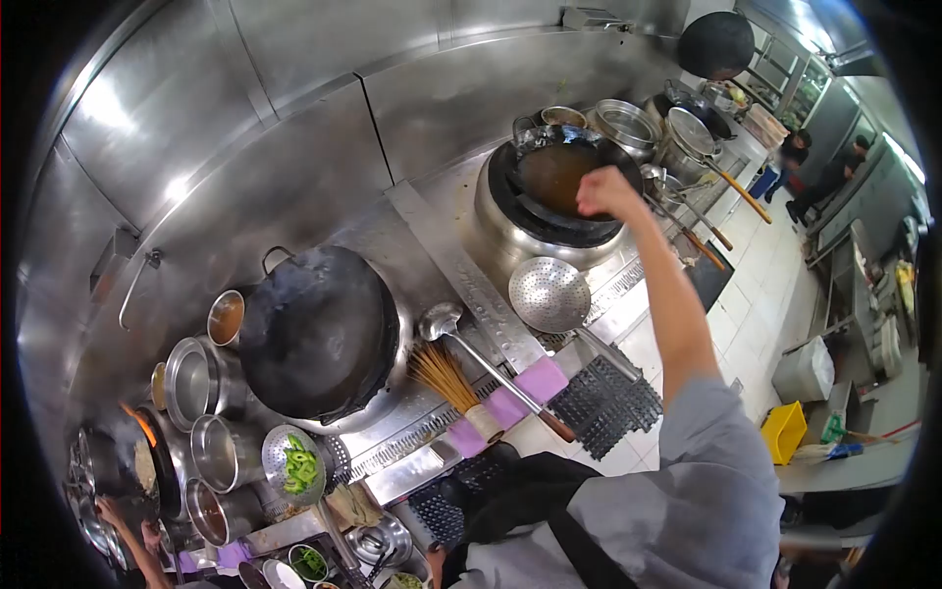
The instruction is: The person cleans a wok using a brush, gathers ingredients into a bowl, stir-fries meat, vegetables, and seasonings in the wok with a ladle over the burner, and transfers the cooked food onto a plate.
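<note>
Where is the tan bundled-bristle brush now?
In the head view, the brush lies below centre, between the large black wok at left and the long-handled metal ladle at right.

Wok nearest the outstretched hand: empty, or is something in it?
Not empty: brown liquid pools inside the wok; I cannot tell how deep.

Glare on steel wall [285, 128], curved edges

A bamboo brush [442, 376] is laid across a pink cloth [535, 383] along the counter's [417, 265] edge, and a curved tap [152, 258] is mounted on the steel wall [294, 137]. Near a white-lined bin [800, 378] a yellow container [785, 432] is seen; farther back, two people [788, 162] are glimpsed.
</note>
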Tool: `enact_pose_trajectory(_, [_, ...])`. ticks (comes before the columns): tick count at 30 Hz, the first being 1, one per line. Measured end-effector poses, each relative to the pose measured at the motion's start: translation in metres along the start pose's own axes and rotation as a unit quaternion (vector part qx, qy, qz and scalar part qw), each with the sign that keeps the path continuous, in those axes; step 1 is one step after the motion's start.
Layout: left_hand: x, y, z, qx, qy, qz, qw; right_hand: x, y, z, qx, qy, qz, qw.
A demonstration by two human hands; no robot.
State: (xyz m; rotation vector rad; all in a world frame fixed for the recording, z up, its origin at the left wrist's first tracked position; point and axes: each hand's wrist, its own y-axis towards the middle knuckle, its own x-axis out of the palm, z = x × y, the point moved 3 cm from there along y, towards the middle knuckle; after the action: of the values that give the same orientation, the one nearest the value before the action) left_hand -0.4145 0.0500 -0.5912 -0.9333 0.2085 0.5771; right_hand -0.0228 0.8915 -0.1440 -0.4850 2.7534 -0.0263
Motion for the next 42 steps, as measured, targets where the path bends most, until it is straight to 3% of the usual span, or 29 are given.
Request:
enact_pose_trajectory(2, [0.004, 0.014, 0.0, 0.048, -0.011, -0.006, 0.999, 0.051, -0.051, 0.035, -0.033, -0.095, -0.061, 0.993])
enact_pose_trajectory(4, [0.009, 0.024, -0.007, 0.101, 0.011, -0.01, 0.995, 0.115, -0.117, 0.06, 0.06, -0.112, -0.11, 0.986])
enact_pose_trajectory(6, [0.024, 0.026, -0.018, 0.054, -0.271, -0.104, 0.955, 0.159, -0.172, 0.075, 0.087, -0.183, -0.185, 0.962])
enact_pose_trajectory(7, [0.023, 0.029, -0.027, 0.043, -0.231, -0.094, 0.967, 0.181, -0.198, 0.084, 0.076, -0.231, -0.221, 0.944])
enact_pose_trajectory(8, [0.022, 0.025, -0.034, 0.026, -0.168, -0.078, 0.982, 0.196, -0.22, 0.107, -0.055, -0.316, -0.176, 0.931])
enact_pose_trajectory(9, [0.019, 0.012, -0.029, 0.007, -0.14, -0.068, 0.988, 0.206, -0.24, 0.114, -0.016, -0.321, -0.182, 0.929])
enact_pose_trajectory(11, [0.016, -0.007, -0.009, -0.014, -0.136, -0.05, 0.989, 0.219, -0.271, 0.132, -0.046, -0.363, -0.134, 0.921])
enact_pose_trajectory(14, [0.007, -0.043, 0.016, -0.034, -0.14, -0.019, 0.989, 0.244, -0.297, 0.151, 0.024, -0.377, -0.153, 0.913])
enact_pose_trajectory(17, [0.008, -0.052, -0.012, -0.08, -0.13, 0.004, 0.988, 0.281, -0.318, 0.165, 0.047, -0.367, -0.186, 0.91])
enact_pose_trajectory(18, [0.011, -0.043, -0.036, -0.112, -0.165, 0.001, 0.98, 0.289, -0.318, 0.2, -0.013, -0.346, -0.112, 0.931])
enact_pose_trajectory(20, [0.007, -0.052, -0.038, -0.179, -0.165, 0.033, 0.969, 0.296, -0.315, 0.187, 0.021, -0.288, -0.065, 0.955])
enact_pose_trajectory(24, [-0.005, -0.059, -0.022, -0.089, -0.192, 0.099, 0.972, 0.298, -0.334, 0.14, -0.043, -0.267, 0.031, 0.962])
enact_pose_trajectory(26, [-0.004, -0.06, -0.022, -0.078, -0.229, 0.11, 0.964, 0.295, -0.33, 0.136, -0.151, -0.257, 0.052, 0.953])
enact_pose_trajectory(29, [0.008, -0.058, -0.05, -0.119, -0.213, 0.105, 0.964, 0.327, -0.315, 0.072, -0.054, -0.168, -0.114, 0.978])
enact_pose_trajectory(31, [0.034, -0.039, -0.095, -0.171, -0.196, 0.082, 0.962, 0.388, -0.316, -0.005, -0.005, -0.039, -0.258, 0.965])
enact_pose_trajectory(32, [0.024, -0.056, -0.079, -0.184, -0.288, 0.058, 0.938, 0.425, -0.321, -0.048, 0.024, 0.022, -0.324, 0.945])
enact_pose_trajectory(35, [0.027, -0.051, -0.103, -0.202, -0.329, 0.099, 0.917, 0.546, -0.329, -0.166, 0.106, 0.115, -0.543, 0.825])
enact_pose_trajectory(38, [0.006, -0.05, -0.104, -0.203, -0.343, 0.107, 0.911, 0.685, -0.33, -0.227, 0.079, 0.061, -0.655, 0.749])
enact_pose_trajectory(42, [-0.019, -0.041, -0.117, -0.21, -0.392, 0.136, 0.885, 0.825, -0.352, -0.237, -0.08, -0.095, -0.649, 0.75])
